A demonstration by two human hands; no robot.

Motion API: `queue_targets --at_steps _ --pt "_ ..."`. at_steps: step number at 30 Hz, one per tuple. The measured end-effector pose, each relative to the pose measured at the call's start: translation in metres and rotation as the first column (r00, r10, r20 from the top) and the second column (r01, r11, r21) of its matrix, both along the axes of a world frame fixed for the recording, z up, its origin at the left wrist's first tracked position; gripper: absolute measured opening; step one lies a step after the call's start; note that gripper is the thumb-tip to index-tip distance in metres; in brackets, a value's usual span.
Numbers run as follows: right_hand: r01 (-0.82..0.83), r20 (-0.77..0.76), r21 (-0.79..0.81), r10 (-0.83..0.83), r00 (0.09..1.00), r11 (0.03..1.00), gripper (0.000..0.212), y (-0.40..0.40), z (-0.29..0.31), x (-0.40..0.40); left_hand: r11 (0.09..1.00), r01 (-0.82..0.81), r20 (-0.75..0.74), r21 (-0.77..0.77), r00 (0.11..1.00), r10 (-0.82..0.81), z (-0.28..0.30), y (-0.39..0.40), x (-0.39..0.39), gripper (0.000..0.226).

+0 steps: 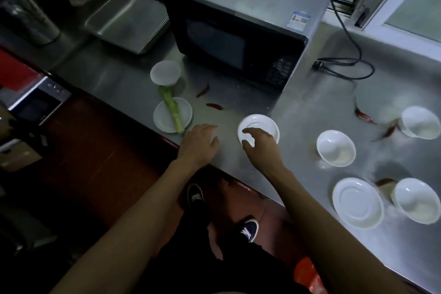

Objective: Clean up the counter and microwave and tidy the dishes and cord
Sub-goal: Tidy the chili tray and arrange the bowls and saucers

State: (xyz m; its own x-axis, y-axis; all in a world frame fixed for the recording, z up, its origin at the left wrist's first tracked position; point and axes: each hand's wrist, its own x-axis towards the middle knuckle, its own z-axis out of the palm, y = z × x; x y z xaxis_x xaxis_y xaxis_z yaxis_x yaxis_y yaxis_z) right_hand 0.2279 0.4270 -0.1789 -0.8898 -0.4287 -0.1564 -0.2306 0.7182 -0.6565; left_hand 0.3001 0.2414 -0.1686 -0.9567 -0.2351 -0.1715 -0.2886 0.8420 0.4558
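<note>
Curling over the saucer (259,126), the right hand (259,144) looks barely gripping; pinch its rim firmly. Left hand (199,142) rests relaxed on the bench (310,107).

Bare forearms, dark trousers (238,270), navy white-striped sneakers (249,230).
</note>
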Motion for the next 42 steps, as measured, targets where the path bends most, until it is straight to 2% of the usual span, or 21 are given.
queue_targets --at_steps 6,9,15,19,25,29,42 --pt "-0.001 -0.003 0.014 0.001 1.0 1.0 0.034 -0.054 -0.011 -0.025 0.999 -0.031 -0.029 0.033 0.999 0.032 -0.014 -0.056 -0.027 0.04" --pt "0.017 -0.012 0.068 -0.016 1.0 0.998 0.035 -0.083 -0.015 -0.038 0.998 -0.022 -0.02 0.058 1.0 0.024 -0.026 -0.09 -0.051 0.033" --pt "0.055 -0.031 0.169 -0.05 0.998 0.984 0.035 -0.131 -0.025 -0.056 0.993 0.015 -0.069 0.119 0.998 -0.006 -0.054 -0.141 -0.09 0.036" --pt "0.094 -0.07 0.181 -0.083 0.994 0.979 0.034 -0.151 -0.033 -0.064 0.997 0.058 -0.059 0.058 0.997 -0.054 -0.062 -0.155 -0.111 0.031" --pt "0.125 -0.01 0.235 -0.127 0.992 0.964 0.031 -0.17 -0.055 -0.081 0.999 0.034 -0.009 -0.037 0.999 -0.034 -0.069 -0.16 -0.141 0.025" --pt "0.094 -0.087 0.32 -0.07 0.994 0.943 0.03 -0.172 -0.067 -0.09 0.996 0.041 0.039 -0.085 0.999 -0.037 -0.074 -0.159 -0.156 0.024" --pt "0.05 -0.116 0.459 0.004 0.993 0.887 0.021 -0.176 -0.083 -0.101 0.983 0.035 0.092 -0.178 0.996 -0.019 -0.088 -0.15 -0.173 0.025"
